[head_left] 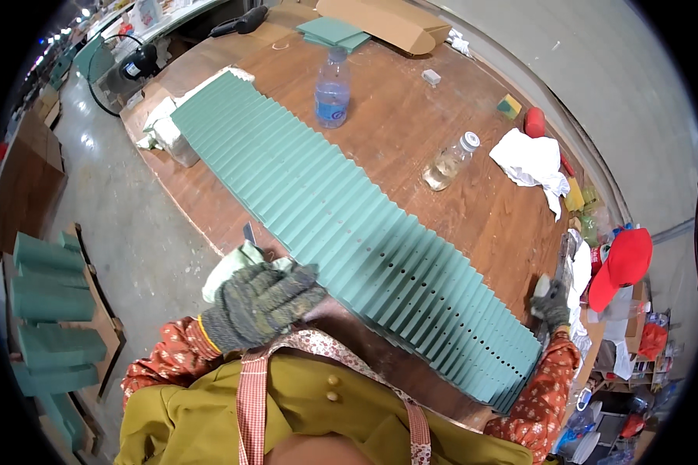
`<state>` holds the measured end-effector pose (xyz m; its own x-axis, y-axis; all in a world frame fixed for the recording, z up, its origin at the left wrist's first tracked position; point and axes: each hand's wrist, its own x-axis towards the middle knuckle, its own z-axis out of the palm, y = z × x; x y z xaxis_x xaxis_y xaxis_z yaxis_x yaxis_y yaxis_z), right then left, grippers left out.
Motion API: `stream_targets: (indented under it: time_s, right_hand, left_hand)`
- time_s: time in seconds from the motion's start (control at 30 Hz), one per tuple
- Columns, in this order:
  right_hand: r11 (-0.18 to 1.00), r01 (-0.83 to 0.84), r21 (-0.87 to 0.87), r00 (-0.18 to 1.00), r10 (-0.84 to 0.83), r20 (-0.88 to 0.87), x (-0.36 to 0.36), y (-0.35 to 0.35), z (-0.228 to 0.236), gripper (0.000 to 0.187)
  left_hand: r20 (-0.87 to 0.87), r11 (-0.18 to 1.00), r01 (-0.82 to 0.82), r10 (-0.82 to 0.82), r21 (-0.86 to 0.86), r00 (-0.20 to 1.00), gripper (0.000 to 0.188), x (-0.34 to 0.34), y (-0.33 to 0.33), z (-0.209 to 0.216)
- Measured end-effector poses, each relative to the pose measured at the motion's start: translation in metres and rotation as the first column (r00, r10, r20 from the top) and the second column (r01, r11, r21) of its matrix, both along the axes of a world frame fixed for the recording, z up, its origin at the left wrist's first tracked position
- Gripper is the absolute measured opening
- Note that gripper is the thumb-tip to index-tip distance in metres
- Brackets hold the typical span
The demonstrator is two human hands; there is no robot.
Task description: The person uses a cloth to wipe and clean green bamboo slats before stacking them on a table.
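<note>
A long row of overlapping blue-green sheets (310, 186) fans across the wooden table, from the far left to the near right. Dark round holes show in several sheets toward the right end. My left hand (260, 304), in a dark grey-green knitted glove, lies with fingers stretched out at the row's near edge. Beside it are a pale green cloth (223, 273) and a thin dark flat piece (249, 232). My right hand (552, 305), gloved alike, is past the row's right end, its fingers closed on a small whitish piece (543, 286) whose kind is unclear.
A plastic bottle (333, 89) and a small capped bottle (450, 163) stand beyond the row. A white cloth (531, 163), a red roll (534, 122) and a sponge (509, 106) lie right. A cardboard box (388, 23) sits at the back; a red cap (622, 267) is far right.
</note>
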<state>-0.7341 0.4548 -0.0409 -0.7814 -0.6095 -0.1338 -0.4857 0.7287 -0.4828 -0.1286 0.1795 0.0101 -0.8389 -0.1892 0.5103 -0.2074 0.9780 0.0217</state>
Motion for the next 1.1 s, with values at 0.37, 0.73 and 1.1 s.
stream_targets:
  time_s: [0.37,0.73,1.1]
  right_hand:
    - [0.095,-0.996,0.003,0.075,0.805,-0.589,0.319,-0.236,0.14,0.057]
    - [-0.063,-0.998,-0.002,-0.044,0.716,-0.697,0.304,-0.286,0.116,0.041]
    - [-0.034,-0.981,-0.189,0.079,0.827,-0.556,0.341,-0.318,0.11,0.032]
  left_hand:
    - [-0.019,0.995,-0.064,0.066,0.081,0.998,0.045,-0.011,0.008,-0.008]
    - [-0.029,0.991,-0.045,0.049,0.128,0.998,0.046,-0.009,0.003,-0.019]
    - [0.085,0.995,0.003,-0.012,0.101,0.996,0.044,0.007,-0.007,-0.019]
